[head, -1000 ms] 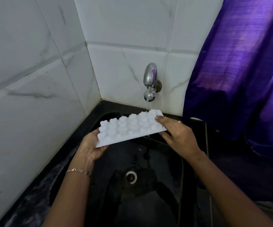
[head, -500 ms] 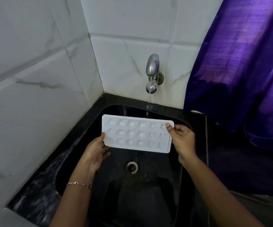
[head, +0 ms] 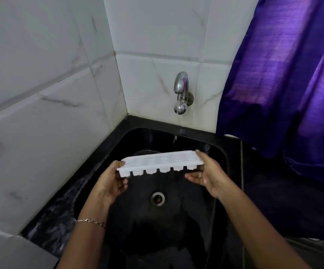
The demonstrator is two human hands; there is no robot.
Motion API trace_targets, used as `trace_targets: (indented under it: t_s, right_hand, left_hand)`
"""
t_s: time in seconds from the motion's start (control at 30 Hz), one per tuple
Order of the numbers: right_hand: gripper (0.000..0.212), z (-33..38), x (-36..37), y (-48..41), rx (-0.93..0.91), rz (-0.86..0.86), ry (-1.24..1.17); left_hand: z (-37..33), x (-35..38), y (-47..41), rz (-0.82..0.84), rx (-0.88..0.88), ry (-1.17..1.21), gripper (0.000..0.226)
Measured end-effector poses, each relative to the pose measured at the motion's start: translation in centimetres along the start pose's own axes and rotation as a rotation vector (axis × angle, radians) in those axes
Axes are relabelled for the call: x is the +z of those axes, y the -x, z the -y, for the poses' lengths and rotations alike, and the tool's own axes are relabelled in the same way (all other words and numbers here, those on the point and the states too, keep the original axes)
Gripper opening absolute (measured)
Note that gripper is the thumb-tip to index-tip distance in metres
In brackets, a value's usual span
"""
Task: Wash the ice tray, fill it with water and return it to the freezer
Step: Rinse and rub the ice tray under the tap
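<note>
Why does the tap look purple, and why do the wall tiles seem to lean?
Head view: the shiny tap mirrors the purple curtain beside it; the wide-angle lens slants the tile joints on the wall; the black sink swallows light, so the white ice tray stands out, slightly soft-edged.

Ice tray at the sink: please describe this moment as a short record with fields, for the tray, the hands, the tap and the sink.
object: white ice tray, open side up, about level
held by: left hand gripping its left end, right hand gripping its right end
place: in the air over the black sink, above the drain
tap: tap on the tiled wall, behind the tray; a thin stream seems to fall
water in tray: cannot tell
</note>
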State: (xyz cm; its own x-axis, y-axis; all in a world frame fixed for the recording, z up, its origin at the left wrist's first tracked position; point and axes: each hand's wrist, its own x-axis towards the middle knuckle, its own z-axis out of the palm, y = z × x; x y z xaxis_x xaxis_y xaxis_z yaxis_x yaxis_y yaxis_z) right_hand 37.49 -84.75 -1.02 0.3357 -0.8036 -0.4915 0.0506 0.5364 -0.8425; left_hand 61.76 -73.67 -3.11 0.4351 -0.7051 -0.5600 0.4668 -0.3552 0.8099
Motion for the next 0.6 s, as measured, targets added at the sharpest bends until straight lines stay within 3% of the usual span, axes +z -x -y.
trace_targets:
  t_s: [0.1, 0.23, 0.37, 0.47, 0.6]
  right_hand:
    - [0.042, -1.6, -0.5, 0.2, 0.138, 0.034, 0.051]
    - [0.041, -2.8, -0.9, 0.3, 0.189, 0.044, 0.122]
    - [0.034, -2.6, -0.9, 0.0, 0.128, 0.072, 0.187]
    - [0.046, -2.3, -0.6, -0.2, 0.078, 0.106, 0.227]
    - [0.054, -2.4, 0.0, -1.0, 0.045, 0.141, 0.255]
  left_hand:
    - [0.9, -0.4, 0.6, 0.026, -0.092, -0.037, 0.027]
    - [1.8, -0.6, 0.9, 0.008, -0.12, -0.054, 0.031]
    - [2.1, -0.7, 0.8, -0.038, -0.076, -0.031, 0.025]
    - [2.3, -0.6, 0.6, -0.082, -0.002, 0.051, 0.015]
    - [2.8, -0.5, 0.0, -0.152, 0.018, 0.175, 0.018]
